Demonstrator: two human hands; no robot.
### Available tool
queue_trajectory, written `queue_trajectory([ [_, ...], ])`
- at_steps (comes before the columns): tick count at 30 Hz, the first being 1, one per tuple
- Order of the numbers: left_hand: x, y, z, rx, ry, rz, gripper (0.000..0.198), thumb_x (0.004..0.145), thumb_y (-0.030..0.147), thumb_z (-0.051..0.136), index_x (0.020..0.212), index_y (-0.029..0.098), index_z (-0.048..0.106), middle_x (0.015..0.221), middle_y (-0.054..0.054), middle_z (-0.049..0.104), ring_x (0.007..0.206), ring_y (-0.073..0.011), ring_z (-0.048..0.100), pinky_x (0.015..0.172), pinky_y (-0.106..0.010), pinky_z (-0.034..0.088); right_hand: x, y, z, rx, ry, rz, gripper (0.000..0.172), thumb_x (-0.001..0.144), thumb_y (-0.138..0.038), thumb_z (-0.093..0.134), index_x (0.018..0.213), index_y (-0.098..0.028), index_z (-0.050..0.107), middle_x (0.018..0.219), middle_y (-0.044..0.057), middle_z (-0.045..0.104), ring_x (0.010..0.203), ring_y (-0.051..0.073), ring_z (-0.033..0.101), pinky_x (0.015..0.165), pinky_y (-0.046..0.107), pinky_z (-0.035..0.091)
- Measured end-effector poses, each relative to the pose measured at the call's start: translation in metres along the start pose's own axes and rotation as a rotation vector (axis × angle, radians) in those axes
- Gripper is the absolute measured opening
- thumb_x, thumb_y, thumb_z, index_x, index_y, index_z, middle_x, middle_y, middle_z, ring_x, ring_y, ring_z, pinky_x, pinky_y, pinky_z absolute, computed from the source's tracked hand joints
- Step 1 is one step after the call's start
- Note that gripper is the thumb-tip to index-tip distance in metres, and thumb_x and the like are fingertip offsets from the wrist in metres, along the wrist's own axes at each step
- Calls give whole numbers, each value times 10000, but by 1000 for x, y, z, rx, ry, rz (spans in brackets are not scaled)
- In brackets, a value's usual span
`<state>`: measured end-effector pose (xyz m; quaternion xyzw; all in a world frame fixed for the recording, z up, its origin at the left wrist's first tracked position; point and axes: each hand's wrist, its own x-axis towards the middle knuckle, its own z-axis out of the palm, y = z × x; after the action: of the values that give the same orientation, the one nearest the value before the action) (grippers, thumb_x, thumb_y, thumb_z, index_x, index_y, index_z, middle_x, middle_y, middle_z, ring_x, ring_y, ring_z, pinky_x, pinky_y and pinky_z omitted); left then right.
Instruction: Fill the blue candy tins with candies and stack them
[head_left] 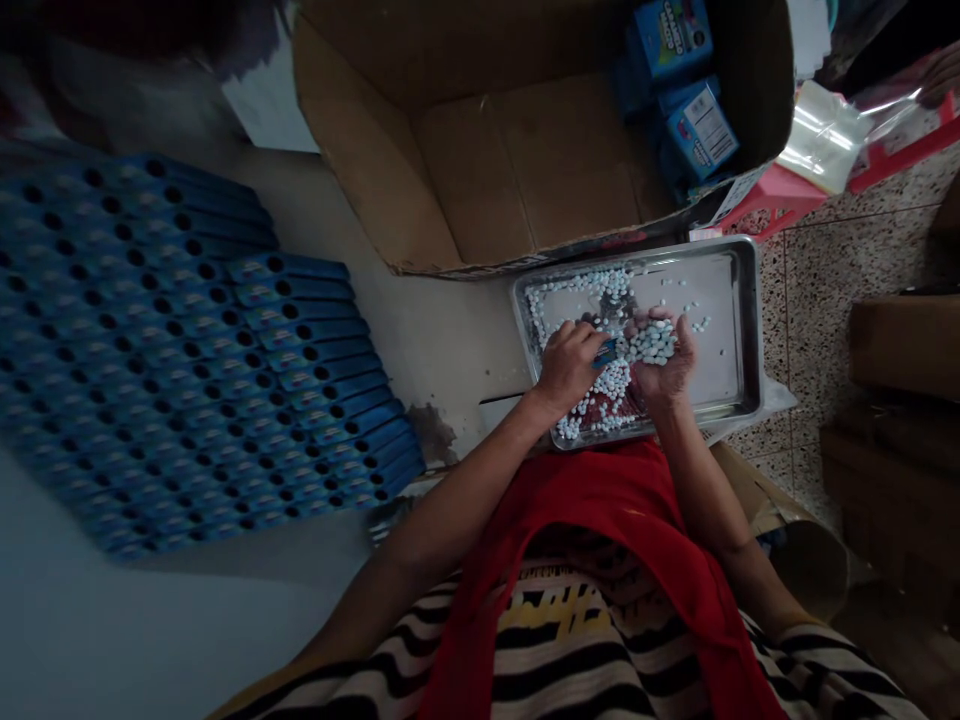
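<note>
Over a metal tray (pixel 750 330), my left hand (pixel 568 365) is closed around a small blue box (pixel 606 351), most of it hidden by the fingers. My right hand (pixel 667 380) is cupped palm up beside it, holding a heap of small pale blue-white candies (pixel 654 343). The box's end faces this heap, and the two are very close; I cannot tell whether they touch. Below the hands, loose candies (pixel 611 380) lie in the tray, mostly on its left side, with several scattered toward the right.
A large open cardboard box (pixel 480 180) stands behind the tray, with blue candy boxes (pixel 701 130) in its right end. Rows of blue boxes with dark round holes (pixel 300 350) fill the left side. Pink plastic (pixel 787 195) and brown cartons (pixel 907 350) are at right.
</note>
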<state>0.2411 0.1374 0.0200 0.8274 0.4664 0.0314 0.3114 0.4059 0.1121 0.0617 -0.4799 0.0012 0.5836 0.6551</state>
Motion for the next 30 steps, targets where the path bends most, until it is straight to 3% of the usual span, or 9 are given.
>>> queue_trajectory([
  [4,-1,-2,3,-26,-11,-8,344,1014,236,730,1351,207,790,1268,-132,771,1258,-356,646,1120,-498,534,1,1,1,-9,26,5,380,1117,-575,503,980,-286,708,796,8,584,770,177,644,818,328,624],
  [8,-3,-1,4,-35,-6,-9,386,988,233,735,1371,195,777,1298,-135,759,1273,-365,630,1135,-506,528,3,5,-2,49,-64,-36,167,1055,-396,602,1124,-312,728,721,-31,542,692,177,616,825,351,635],
  [12,-3,0,4,-36,-6,-2,396,958,175,724,1349,214,782,1285,-115,767,1250,-349,637,1134,-495,528,2,7,-4,-64,-86,-32,363,924,-358,661,1286,-340,688,764,-27,556,795,200,657,938,391,622],
  [16,-3,-1,3,-45,-12,-19,424,921,144,738,1335,221,788,1275,-117,768,1246,-351,640,1113,-493,538,0,10,-5,-314,-49,-98,228,883,-515,646,1002,-322,668,844,21,556,947,248,678,1002,440,600],
  [19,-3,-1,3,-52,-11,-18,421,927,140,731,1339,201,790,1253,-127,771,1242,-354,648,1097,-492,548,0,14,-5,-336,-97,-174,273,905,-563,617,807,-308,617,883,45,566,980,250,676,1025,439,589],
  [25,-5,-2,4,-48,-12,-35,398,936,148,751,1327,211,791,1260,-115,773,1243,-344,658,1114,-486,543,-1,17,-2,-323,-62,-154,479,951,-697,562,695,-294,594,918,61,598,1007,247,675,1074,442,576],
  [30,-8,-4,4,-51,-4,-32,391,943,162,747,1331,185,791,1240,-121,776,1213,-345,665,1082,-472,550,-8,20,-1,-324,-69,-137,497,1001,-672,534,685,-295,609,894,70,601,1039,254,674,1131,450,556],
])
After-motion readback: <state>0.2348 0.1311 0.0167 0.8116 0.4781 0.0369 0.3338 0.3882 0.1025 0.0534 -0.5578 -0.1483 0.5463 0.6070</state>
